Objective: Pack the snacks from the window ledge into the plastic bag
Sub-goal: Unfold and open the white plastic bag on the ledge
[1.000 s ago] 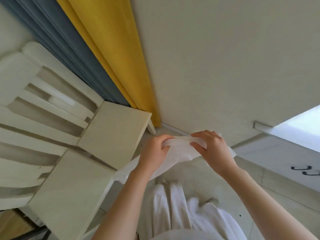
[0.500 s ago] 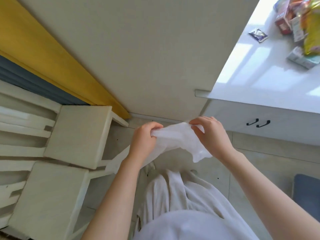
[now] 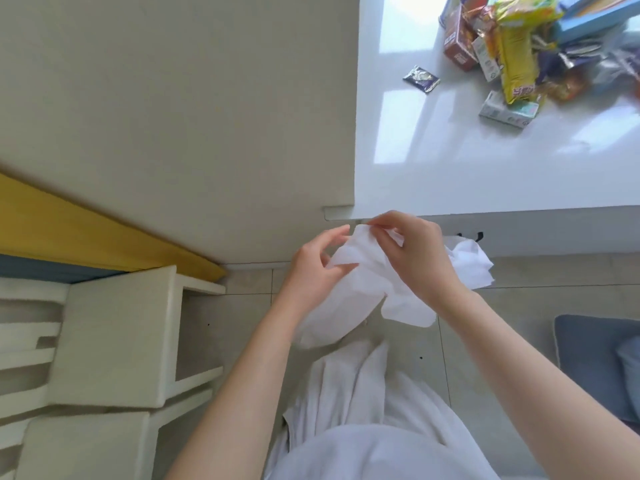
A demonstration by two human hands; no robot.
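Plastic bag (image 3: 346,299), thin, limp, probably slippery, hangs just below the window ledge (image 3: 433,161); left hand (image 3: 311,268) and right hand (image 3: 419,258) each pinch its crumpled mouth, the best hold, in a tight grip; snacks (image 3: 512,53) lie heaped on that ledge.

Home, prob. living rm or bedrm. Glossy white window ledge (image 3: 450,150) w/ sun patches, piled w/ snacks (image 3: 512,46): pkts, small cartons. Cupboard front under ledge w/ dark handles (image 3: 479,236). Yellow curtain (image 3: 86,230) next to grey-blue one (image 3: 41,270), both down to floor. Plain beige wall (image 3: 207,116), pale floor tiles (image 3: 242,306), skirting along base. White wooden chairs (image 3: 110,341) at left, slatted backs, side by side. Blue-grey padded thing (image 3: 595,358) at right edge, cushion or mat, can't tell which. Domestic furniture and soft furnishings throughout.
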